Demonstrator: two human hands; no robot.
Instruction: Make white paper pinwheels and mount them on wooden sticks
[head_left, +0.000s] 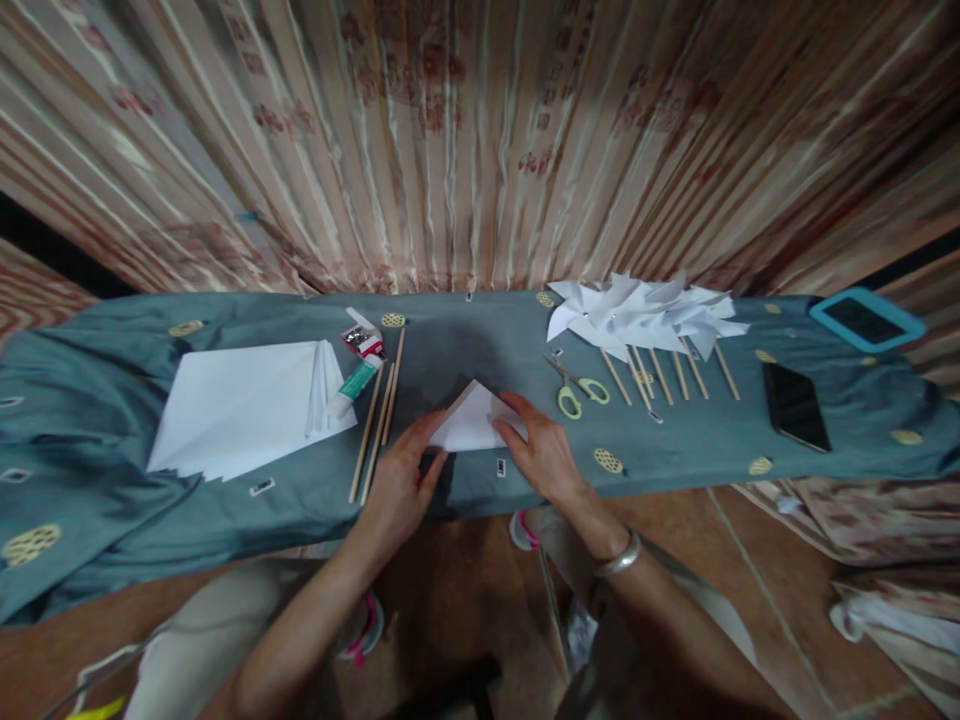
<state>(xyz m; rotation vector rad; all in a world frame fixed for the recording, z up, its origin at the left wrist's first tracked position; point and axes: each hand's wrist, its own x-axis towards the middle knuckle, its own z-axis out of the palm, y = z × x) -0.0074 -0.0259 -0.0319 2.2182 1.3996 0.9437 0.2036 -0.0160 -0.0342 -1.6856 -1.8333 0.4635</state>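
Observation:
A white sheet of paper folded into a triangle (pixel 474 422) lies at the middle of the cloth-covered table, its point away from me. My left hand (pixel 403 468) grips its left corner between thumb and fingers. At its right side my right hand (pixel 541 448) pinches the edge, thumb on top of the paper. To the left of my left hand lie several thin wooden sticks (pixel 373 430). Scissors with pale green handles (pixel 576 385) rest just beyond my right hand.
A stack of white paper (pixel 240 400) lies at the left, with a green-and-white glue tube (pixel 354 388) and a small red packet (pixel 364 342) beside it. Several paper pinwheels on sticks (pixel 645 315) overlap at the back right. A black phone (pixel 795 405) and a blue-framed tablet (pixel 868 319) lie farther right.

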